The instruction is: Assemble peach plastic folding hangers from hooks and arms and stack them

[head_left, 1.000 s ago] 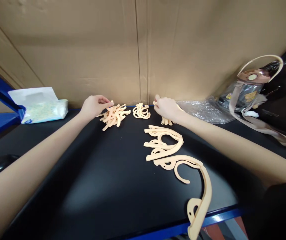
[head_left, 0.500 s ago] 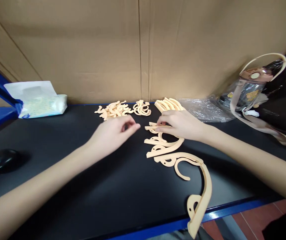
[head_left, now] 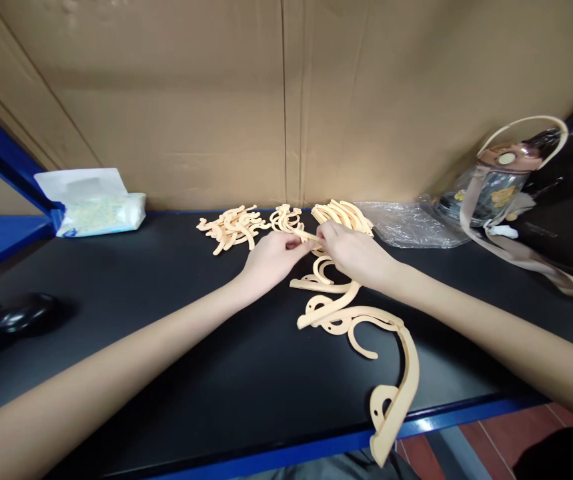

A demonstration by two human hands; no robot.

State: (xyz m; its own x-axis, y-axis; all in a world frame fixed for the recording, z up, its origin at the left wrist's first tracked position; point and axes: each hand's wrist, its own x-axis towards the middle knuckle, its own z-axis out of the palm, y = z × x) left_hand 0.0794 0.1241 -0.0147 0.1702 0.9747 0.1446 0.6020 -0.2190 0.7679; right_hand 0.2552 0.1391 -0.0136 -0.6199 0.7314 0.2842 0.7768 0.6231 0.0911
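Both my hands meet over the middle of the table, at one beige plastic hanger arm. My left hand pinches its left end between thumb and fingers. My right hand is closed around the other end, hiding most of the piece. Under and in front of my right hand lie more curved hanger arms with looped ends. Nearest me is a folding hanger with its hook, one arm reaching over the table's front edge.
At the back sit a pile of small curved pieces, a cluster of hooks and stacked hanger arms. A clear plastic bag, a strapped water bottle and a black bag stand right. A tissue pack lies left.
My right hand has lifted a hanger arm from the row. My left hand has moved right and taken its left end. The nearby hanger arms have shifted slightly.
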